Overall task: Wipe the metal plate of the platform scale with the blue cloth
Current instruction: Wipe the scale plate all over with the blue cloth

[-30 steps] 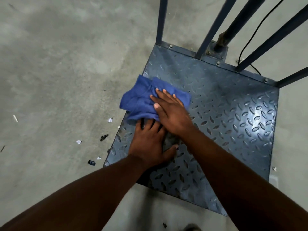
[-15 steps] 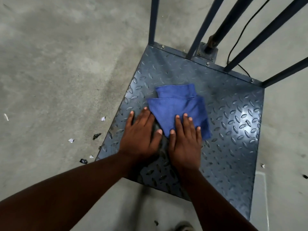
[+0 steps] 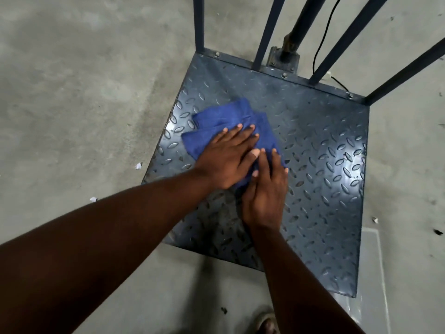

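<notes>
The platform scale's dark checker-pattern metal plate (image 3: 325,179) lies on the floor in front of me. A folded blue cloth (image 3: 216,116) rests on its left-middle part. My left hand (image 3: 226,157) lies flat on top of the cloth, fingers together and pointing right and away. My right hand (image 3: 265,191) sits just nearer, its fingertips pressing on the cloth's near right edge and its palm on the plate. The two hands touch, and they hide the cloth's near part.
Blue upright bars (image 3: 199,22) and a dark pole on a bolted bracket (image 3: 284,56) rise from the plate's far edge, with a black cable (image 3: 322,42) behind. Paper scraps (image 3: 138,165) lie on the concrete floor at left. A foot (image 3: 266,324) shows at the bottom.
The cloth has slid left and away across the plate. My left hand has moved from the bare plate beside the cloth onto its top; my right hand stays at its near edge.
</notes>
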Demonstrator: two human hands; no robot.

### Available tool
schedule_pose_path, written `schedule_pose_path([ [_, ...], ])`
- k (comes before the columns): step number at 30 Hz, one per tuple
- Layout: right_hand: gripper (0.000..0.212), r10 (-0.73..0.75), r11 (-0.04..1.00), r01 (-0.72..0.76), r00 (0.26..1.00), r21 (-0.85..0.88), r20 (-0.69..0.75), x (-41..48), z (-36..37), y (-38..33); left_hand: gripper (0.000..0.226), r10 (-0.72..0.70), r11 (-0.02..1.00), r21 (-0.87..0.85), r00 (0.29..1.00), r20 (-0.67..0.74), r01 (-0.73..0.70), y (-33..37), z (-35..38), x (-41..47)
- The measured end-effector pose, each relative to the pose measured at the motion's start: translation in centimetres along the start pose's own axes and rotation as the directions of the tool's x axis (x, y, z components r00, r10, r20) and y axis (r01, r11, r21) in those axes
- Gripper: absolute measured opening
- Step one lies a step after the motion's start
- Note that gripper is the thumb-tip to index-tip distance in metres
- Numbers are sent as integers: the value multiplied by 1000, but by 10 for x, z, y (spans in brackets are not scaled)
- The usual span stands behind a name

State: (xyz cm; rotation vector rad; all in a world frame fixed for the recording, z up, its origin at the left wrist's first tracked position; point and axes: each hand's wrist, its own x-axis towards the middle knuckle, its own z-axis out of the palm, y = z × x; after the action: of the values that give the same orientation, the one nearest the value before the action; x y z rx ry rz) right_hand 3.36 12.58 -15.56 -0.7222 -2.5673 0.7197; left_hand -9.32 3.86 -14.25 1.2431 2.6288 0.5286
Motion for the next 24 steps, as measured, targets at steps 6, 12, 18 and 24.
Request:
schedule_pose_path([
  [6, 63, 81, 958, -50, 992, -283, 99, 5, 6, -7, 82, -79, 969, 232, 997, -23, 83, -50, -12, -60],
  [12, 79, 26, 932, 73, 964, -355, 265, 9, -7, 2, 87, -330, 928, 172, 944, -26, 330, -57, -16, -151],
  [18, 79, 42, 932, 51, 969, -358, 245, 6, -6, -4, 98, -460, 886, 63, 888, 11, 459, -41, -13, -223],
  [24, 78, 61, 921, 45, 964, -388, 257, 7, -5, -8, 100, -553, 832, -97, 831, -58, 546, -80, -31, -94],
])
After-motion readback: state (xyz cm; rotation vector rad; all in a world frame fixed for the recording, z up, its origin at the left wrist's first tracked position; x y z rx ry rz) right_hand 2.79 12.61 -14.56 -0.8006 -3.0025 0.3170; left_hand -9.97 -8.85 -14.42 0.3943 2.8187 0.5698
